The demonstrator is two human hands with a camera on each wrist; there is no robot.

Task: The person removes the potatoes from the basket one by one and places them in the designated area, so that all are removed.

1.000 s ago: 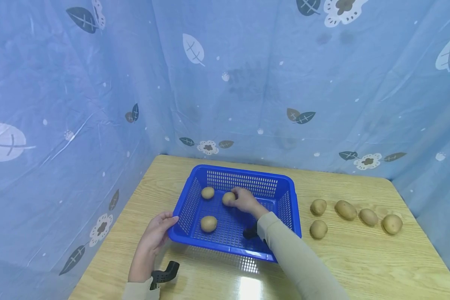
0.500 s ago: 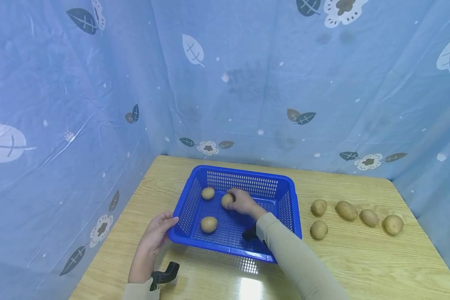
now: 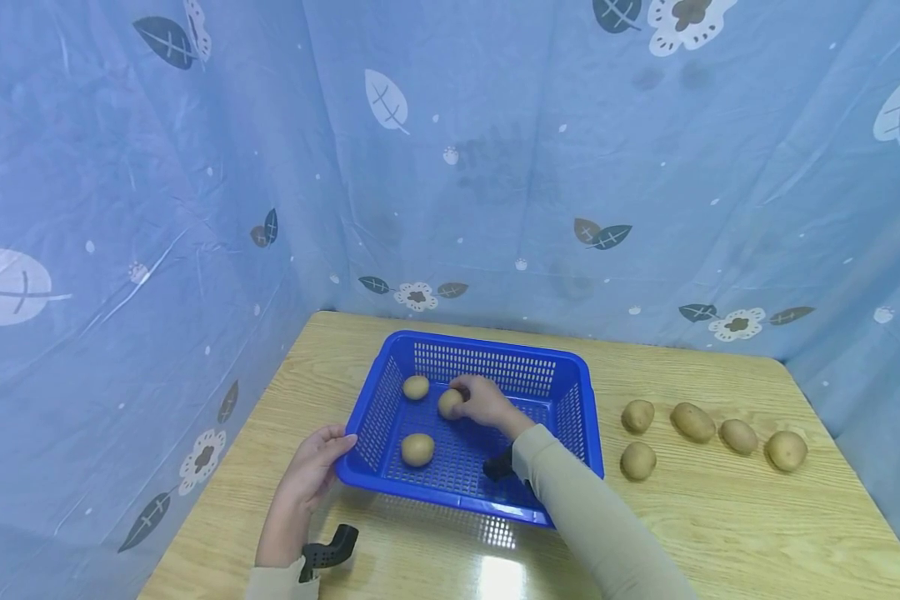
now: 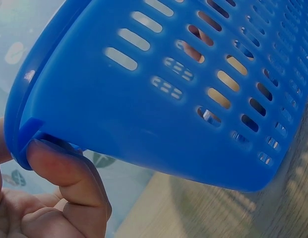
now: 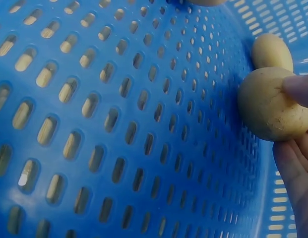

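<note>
We see a deep-blue basket (image 3: 457,460), slotted in even rows. Inside it, the potatoes (image 3: 417,450) are yellowish tan; right of it, the outer potatoes (image 3: 693,422) look browner. Beneath it, the worktop (image 3: 705,533) shows pale yellow wood grain. Behind it, we see a light-blue curtain (image 3: 510,208) printed with white, brown-centred flowers (image 3: 736,324) and grey, brown and white leaves (image 3: 386,97).

Wood-grained tabletop (image 3: 720,533): blue basket (image 3: 450,497) stood left of middle, toward far edge; five potatoes (image 3: 692,422) lay near far right corner.
</note>
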